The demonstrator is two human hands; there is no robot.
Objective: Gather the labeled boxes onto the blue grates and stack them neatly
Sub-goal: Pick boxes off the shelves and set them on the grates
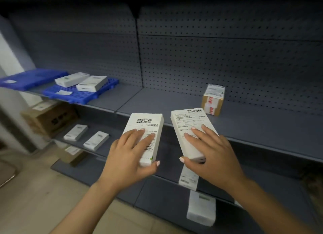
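Left hand (130, 156) is gripping a white box (146, 128), right hand (209, 151) gripping another box (189, 127), both held before the shelf's (253, 127) front edge; grates (73, 92) at its left end are carrying two boxes

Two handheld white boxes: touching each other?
Apart. The head view shows dark shelf between the left hand's box and the right hand's box.

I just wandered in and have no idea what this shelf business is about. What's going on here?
A person is gathering labeled boxes in front of grey shelving. The left hand holds one white box, the right hand another white box. Two white boxes already lie on the blue grate on the upper shelf at left. A taped brown box and more white boxes wait on the shelves.
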